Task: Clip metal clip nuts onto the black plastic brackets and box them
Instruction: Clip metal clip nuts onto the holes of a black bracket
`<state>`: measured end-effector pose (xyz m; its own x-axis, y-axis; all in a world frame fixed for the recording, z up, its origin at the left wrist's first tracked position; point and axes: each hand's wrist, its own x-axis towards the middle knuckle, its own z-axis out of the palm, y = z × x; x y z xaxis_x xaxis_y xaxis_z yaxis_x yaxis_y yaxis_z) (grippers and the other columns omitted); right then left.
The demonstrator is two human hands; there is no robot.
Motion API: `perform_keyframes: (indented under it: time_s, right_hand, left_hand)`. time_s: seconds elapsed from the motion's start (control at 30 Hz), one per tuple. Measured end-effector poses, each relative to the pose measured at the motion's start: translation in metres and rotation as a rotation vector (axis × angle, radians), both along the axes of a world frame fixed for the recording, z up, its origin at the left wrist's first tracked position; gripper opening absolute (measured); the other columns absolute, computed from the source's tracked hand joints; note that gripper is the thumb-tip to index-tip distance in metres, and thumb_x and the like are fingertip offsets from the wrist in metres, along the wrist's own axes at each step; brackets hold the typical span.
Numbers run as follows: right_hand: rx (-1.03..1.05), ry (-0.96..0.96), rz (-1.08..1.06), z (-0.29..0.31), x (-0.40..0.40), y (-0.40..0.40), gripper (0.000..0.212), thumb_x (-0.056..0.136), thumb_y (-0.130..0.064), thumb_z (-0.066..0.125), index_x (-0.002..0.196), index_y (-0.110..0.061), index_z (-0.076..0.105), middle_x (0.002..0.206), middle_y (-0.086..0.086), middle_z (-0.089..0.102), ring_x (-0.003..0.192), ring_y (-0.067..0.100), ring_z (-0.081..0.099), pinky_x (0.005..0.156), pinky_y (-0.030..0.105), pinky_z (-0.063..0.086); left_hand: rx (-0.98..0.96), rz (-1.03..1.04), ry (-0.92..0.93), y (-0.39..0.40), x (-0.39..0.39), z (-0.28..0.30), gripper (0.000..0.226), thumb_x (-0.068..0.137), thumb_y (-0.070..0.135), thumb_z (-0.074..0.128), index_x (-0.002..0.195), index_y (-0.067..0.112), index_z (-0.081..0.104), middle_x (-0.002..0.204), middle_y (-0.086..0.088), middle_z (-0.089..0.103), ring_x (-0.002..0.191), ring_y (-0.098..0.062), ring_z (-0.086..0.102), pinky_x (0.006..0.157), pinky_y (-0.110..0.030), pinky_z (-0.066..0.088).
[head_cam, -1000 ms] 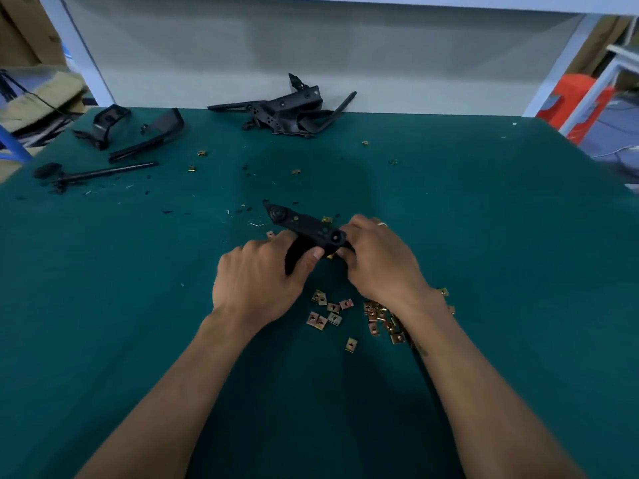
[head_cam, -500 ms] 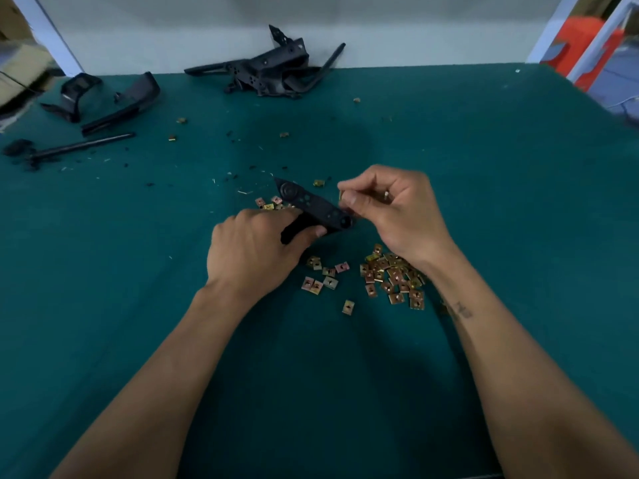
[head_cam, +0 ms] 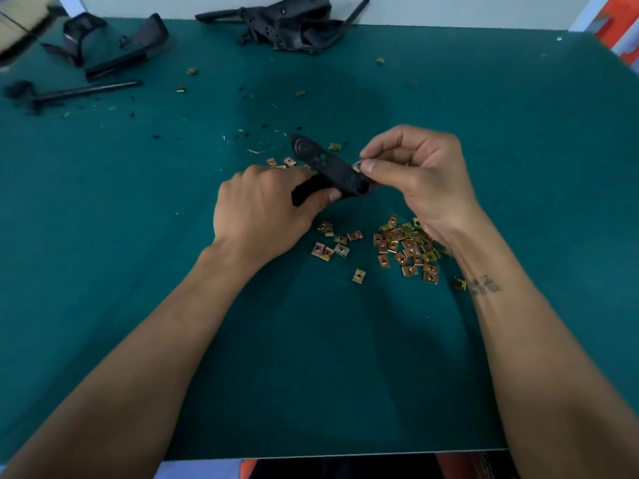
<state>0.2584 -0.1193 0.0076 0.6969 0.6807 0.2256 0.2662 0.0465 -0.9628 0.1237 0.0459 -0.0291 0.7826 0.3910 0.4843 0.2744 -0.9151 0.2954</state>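
The left hand still clenches the black bracket just above the counter. The right hand, flat on it a second ago, now pinches a clip nut at the bracket's edge, ready to slide on; spare nuts lie below this grip.

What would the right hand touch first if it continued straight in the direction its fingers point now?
Probably the black bracket: the right hand pinches a small clip pointing left, beside the bracket's edge. Depth is unclear.

Green-topped table with scattered clip nuts, black brackets, black rod.
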Motion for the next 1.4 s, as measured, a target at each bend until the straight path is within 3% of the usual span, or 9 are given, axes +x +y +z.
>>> perform_keyframes:
  time_s: [0.13, 0.33, 0.53, 0.77, 0.97, 1.07, 1.3, 1.4]
  right_hand:
    - [0.003, -0.056, 0.000, 0.000, -0.001, 0.002, 0.017, 0.082, 0.001, 0.076, 0.083, -0.016, 0.075, 0.075, -0.006, 0.074, 0.072, 0.008, 0.066, 0.071, 0.023, 0.054]
    - [0.084, 0.058, -0.034, -0.004, -0.003, 0.006, 0.015, 0.082, 0.004, 0.071, 0.084, -0.011, 0.073, 0.073, 0.000, 0.074, 0.074, 0.016, 0.068, 0.071, 0.028, 0.055]
    - [0.049, 0.037, -0.035, -0.003, -0.004, 0.007, 0.018, 0.081, 0.003, 0.070, 0.081, -0.014, 0.073, 0.073, -0.001, 0.072, 0.073, 0.016, 0.065, 0.070, 0.028, 0.053]
    - [0.022, -0.034, -0.067, -0.002, -0.010, 0.008, 0.015, 0.084, -0.004, 0.075, 0.084, -0.019, 0.073, 0.071, -0.012, 0.070, 0.066, 0.000, 0.059, 0.065, 0.020, 0.050]
    - [0.137, 0.215, -0.080, -0.001, -0.016, 0.012, 0.015, 0.082, 0.002, 0.075, 0.081, -0.012, 0.075, 0.076, 0.002, 0.074, 0.076, 0.018, 0.067, 0.078, 0.036, 0.057]
    - [0.161, 0.309, -0.037, 0.001, -0.018, 0.012, 0.013, 0.081, 0.003, 0.074, 0.078, -0.010, 0.075, 0.075, 0.005, 0.072, 0.075, 0.020, 0.067, 0.079, 0.037, 0.057]
    - [0.132, 0.232, -0.041, 0.006, -0.019, 0.010, 0.017, 0.084, 0.008, 0.073, 0.079, -0.008, 0.074, 0.071, 0.004, 0.072, 0.074, 0.021, 0.066, 0.077, 0.036, 0.057]
    - [0.051, -0.018, -0.122, 0.007, -0.022, 0.008, 0.015, 0.084, 0.001, 0.075, 0.080, -0.014, 0.075, 0.073, -0.006, 0.074, 0.072, 0.011, 0.067, 0.072, 0.026, 0.054]
  left_hand:
    - [0.004, 0.008, 0.023, 0.000, 0.001, -0.001, 0.052, 0.089, 0.077, 0.041, 0.110, 0.041, 0.072, 0.076, -0.002, 0.070, 0.076, -0.035, 0.064, 0.061, -0.035, 0.039]
    - [0.010, 0.008, 0.044, 0.002, 0.002, -0.001, 0.052, 0.090, 0.077, 0.041, 0.108, 0.040, 0.072, 0.078, -0.003, 0.069, 0.076, -0.035, 0.063, 0.061, -0.035, 0.035]
    - [0.002, -0.006, 0.040, 0.001, 0.001, -0.001, 0.052, 0.089, 0.077, 0.040, 0.107, 0.040, 0.072, 0.078, -0.003, 0.069, 0.075, -0.035, 0.063, 0.061, -0.034, 0.034]
    - [-0.019, 0.032, 0.042, 0.001, 0.001, 0.000, 0.063, 0.087, 0.082, 0.034, 0.105, 0.035, 0.072, 0.076, -0.003, 0.068, 0.076, -0.037, 0.063, 0.061, -0.035, 0.036]
    - [-0.066, 0.050, 0.024, -0.001, -0.001, 0.004, 0.057, 0.090, 0.080, 0.039, 0.106, 0.036, 0.071, 0.070, 0.000, 0.065, 0.071, -0.036, 0.062, 0.060, -0.036, 0.040]
    - [-0.061, 0.052, 0.011, -0.003, -0.003, 0.006, 0.054, 0.090, 0.079, 0.041, 0.109, 0.038, 0.071, 0.070, 0.000, 0.066, 0.070, -0.037, 0.062, 0.060, -0.036, 0.038]
    - [-0.054, 0.039, 0.044, -0.003, -0.003, 0.007, 0.054, 0.092, 0.077, 0.034, 0.117, 0.042, 0.067, 0.075, -0.004, 0.068, 0.075, -0.041, 0.063, 0.064, -0.042, 0.048]
    - [-0.028, 0.036, 0.066, -0.002, -0.002, 0.004, 0.056, 0.092, 0.078, 0.029, 0.121, 0.045, 0.064, 0.080, -0.007, 0.069, 0.079, -0.041, 0.063, 0.063, -0.040, 0.041]
